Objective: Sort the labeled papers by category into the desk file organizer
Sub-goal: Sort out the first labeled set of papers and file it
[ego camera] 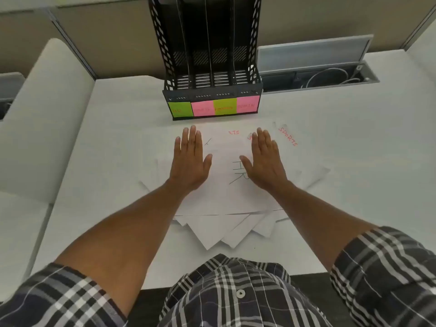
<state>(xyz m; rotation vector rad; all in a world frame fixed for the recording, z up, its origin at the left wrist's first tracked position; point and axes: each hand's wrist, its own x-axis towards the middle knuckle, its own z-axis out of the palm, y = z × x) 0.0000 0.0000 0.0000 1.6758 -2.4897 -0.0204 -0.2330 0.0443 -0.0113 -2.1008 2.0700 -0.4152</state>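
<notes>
Left hand: the person's bare left hand point(191, 159) lay flat and palm down on the left part of the paper pile, fingers straight and close together, thumb out to the side, gripping nothing.
Right hand: the bare right hand point(264, 160) lay the same way on the right part of the pile, spread flat with nothing held, its thumb just beside the black handwriting.
Papers: a loose, fanned pile of white paper sheets point(226, 223) sat on the desk between the person and the organizer, corners sticking out at many angles toward the near edge.
Labels on papers: the sheet between the two hands carried "HR" in black pen point(238, 172); a sheet tilted off to the far right read "SPORTS" in red point(288, 136); another red word near the top was half covered, only "RTS" showing point(234, 132).
Organizer: a black perforated plastic desk file organizer point(207, 55) with four upright slots stood just beyond the pile, and no paper showed in any slot.
Slot tags: four sticky notes ran across its front lip, green point(179, 110), pink point(202, 109), green point(225, 107) and pink point(247, 104); their writing was too blurred to read.
Desk: a white tabletop point(354, 185) held everything.
Cable tray: an open recessed grey cable tray point(318, 76) with white wires lay right of the organizer.
Clothing: rolled sleeves of a dark plaid shirt point(236, 291) covered the upper arms.
</notes>
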